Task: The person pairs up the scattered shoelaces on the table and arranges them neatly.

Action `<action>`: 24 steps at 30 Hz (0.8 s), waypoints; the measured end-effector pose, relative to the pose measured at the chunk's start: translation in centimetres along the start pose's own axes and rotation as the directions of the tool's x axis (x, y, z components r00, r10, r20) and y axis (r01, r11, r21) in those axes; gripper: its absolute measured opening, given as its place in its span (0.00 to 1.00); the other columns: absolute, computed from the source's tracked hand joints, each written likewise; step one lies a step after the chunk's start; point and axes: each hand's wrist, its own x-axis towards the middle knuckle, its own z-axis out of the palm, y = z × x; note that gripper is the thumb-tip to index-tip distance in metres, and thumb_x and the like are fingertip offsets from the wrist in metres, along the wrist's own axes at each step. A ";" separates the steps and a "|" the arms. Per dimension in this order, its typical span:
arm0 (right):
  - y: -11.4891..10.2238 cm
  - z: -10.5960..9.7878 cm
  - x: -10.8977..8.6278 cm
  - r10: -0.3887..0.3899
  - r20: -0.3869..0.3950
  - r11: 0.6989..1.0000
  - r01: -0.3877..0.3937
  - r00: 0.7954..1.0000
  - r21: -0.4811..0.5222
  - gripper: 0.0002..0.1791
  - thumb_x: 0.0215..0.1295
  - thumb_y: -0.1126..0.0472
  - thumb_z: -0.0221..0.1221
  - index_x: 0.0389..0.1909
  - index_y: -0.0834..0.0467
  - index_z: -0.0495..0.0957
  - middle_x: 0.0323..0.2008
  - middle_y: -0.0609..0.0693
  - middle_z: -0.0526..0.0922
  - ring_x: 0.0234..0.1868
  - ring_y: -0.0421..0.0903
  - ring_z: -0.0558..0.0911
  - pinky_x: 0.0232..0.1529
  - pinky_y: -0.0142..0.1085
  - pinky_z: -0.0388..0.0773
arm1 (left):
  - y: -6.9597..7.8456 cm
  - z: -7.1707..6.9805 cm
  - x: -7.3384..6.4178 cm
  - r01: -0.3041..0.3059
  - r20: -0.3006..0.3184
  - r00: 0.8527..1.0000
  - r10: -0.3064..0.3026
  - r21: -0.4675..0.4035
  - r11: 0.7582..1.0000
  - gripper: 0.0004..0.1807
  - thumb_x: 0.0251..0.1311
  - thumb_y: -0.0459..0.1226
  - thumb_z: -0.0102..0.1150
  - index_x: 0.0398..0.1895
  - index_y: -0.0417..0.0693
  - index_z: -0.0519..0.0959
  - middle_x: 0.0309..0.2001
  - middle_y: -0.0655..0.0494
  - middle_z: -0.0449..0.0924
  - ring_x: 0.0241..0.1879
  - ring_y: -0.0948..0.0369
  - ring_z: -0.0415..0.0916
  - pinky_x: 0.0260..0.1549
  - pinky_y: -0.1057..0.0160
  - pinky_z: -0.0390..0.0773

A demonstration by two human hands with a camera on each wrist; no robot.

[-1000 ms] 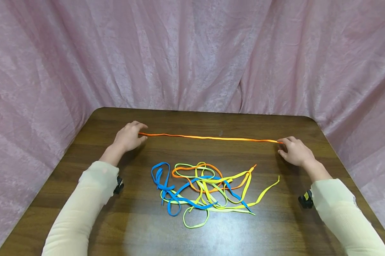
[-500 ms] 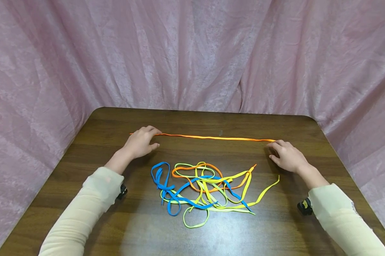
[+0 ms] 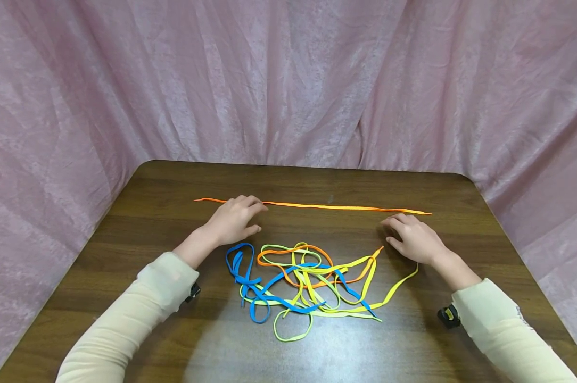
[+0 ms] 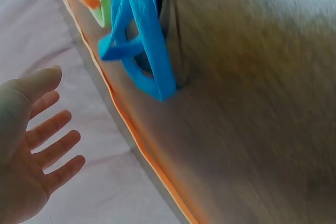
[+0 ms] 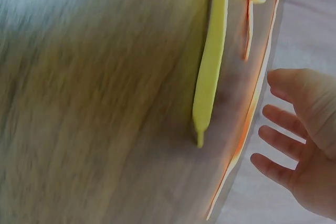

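Note:
An orange shoelace [image 3: 317, 206] lies stretched nearly straight across the far part of the table, both its tips showing. My left hand [image 3: 233, 221] hovers over its left part with fingers spread and hides a short piece of it. Nearer to me than the lace's right end is my right hand [image 3: 415, 236], fingers loosely bent and holding nothing. Between the hands and closer to me lies a tangle of shoelaces: a blue shoelace [image 3: 288, 303], a yellow shoelace [image 3: 394, 290], a light green shoelace [image 3: 293, 338] and another orange shoelace [image 3: 264, 260].
The brown wooden table [image 3: 212, 346] has rounded far corners. A pink curtain [image 3: 288, 85] hangs behind it and along both sides. The loose end of the yellow lace reaches toward my right wrist.
Both hands have come off the straight orange shoelace's ends and moved inward and nearer, the left going right, the right going left. The lace stays stretched out; the tangle has not visibly moved.

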 end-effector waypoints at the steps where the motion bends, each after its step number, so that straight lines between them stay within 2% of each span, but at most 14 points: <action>1: -0.3 0.0 0.1 -0.009 -0.004 1.000 0.009 1.000 0.001 0.20 0.52 0.63 0.65 0.48 0.62 0.77 0.43 0.57 0.78 0.45 0.57 0.77 0.42 0.51 0.74 | 0.3 0.0 0.0 -0.009 0.005 1.000 0.009 0.000 1.000 0.25 0.52 0.43 0.65 0.54 0.47 0.75 0.53 0.50 0.73 0.51 0.50 0.71 0.48 0.50 0.71; 7: -2.2 0.4 0.8 -0.057 0.001 0.998 0.057 0.998 0.012 0.19 0.54 0.60 0.64 0.48 0.61 0.77 0.42 0.55 0.79 0.42 0.55 0.78 0.40 0.48 0.75 | 1.5 0.2 -0.2 -0.029 0.039 0.999 0.029 0.005 1.000 0.24 0.53 0.43 0.64 0.54 0.47 0.75 0.53 0.50 0.72 0.53 0.50 0.69 0.51 0.49 0.69; 12: -4.0 0.8 1.5 -0.085 0.015 0.996 0.085 0.996 0.028 0.18 0.55 0.58 0.63 0.46 0.60 0.78 0.40 0.53 0.79 0.40 0.52 0.78 0.38 0.46 0.76 | 2.1 0.6 -0.7 -0.037 0.062 0.997 0.036 0.022 0.999 0.24 0.53 0.44 0.64 0.54 0.49 0.75 0.54 0.51 0.72 0.54 0.51 0.69 0.51 0.51 0.70; 24: -7.5 2.1 2.5 -0.171 0.026 0.985 0.170 0.985 0.034 0.12 0.57 0.55 0.61 0.40 0.55 0.80 0.35 0.48 0.78 0.34 0.46 0.76 0.33 0.39 0.74 | 2.9 1.2 -2.0 -0.033 0.053 0.998 0.032 0.016 0.999 0.23 0.53 0.47 0.63 0.52 0.50 0.77 0.50 0.52 0.75 0.49 0.53 0.72 0.46 0.53 0.73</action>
